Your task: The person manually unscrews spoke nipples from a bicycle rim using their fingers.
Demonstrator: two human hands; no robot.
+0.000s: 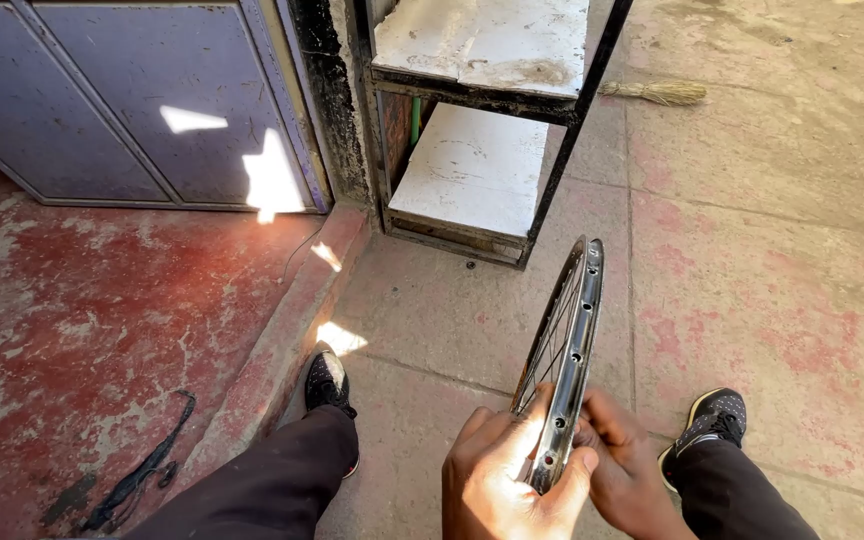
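The left hand (502,480) grips a bare bicycle rim (564,350) at its lower end, the thumb curling over the outer band and the fingers wrapping the near side. The right hand (624,470) sits just beside it at about 3 o'clock, with its fingers closed on the rim's far side; whether they pinch a spoke or only steady the metal, I cannot tell. The rim stands upright and edge-on between the knees, rising toward 12 o'clock from the hands, clear of the ground as far as can be seen.

As for progress: the rim carries no tyre and no tube, so its spoke holes show along the outer channel, and the spokes (549,340) are in place. No tool is visible in either hand, and none lies near them. So the stripping looks done, and the wheel seems under inspection or handling; nothing shows refitting begun.

Around it: black shoes at 9 o'clock (328,385) and 3 o'clock (714,420), a metal shelf frame (477,170) at 12 o'clock, a broom (652,92) beyond it, a blue door (122,100) at 10 o'clock, and a black strap (142,475) on the red floor (72,320) at 8 o'clock.
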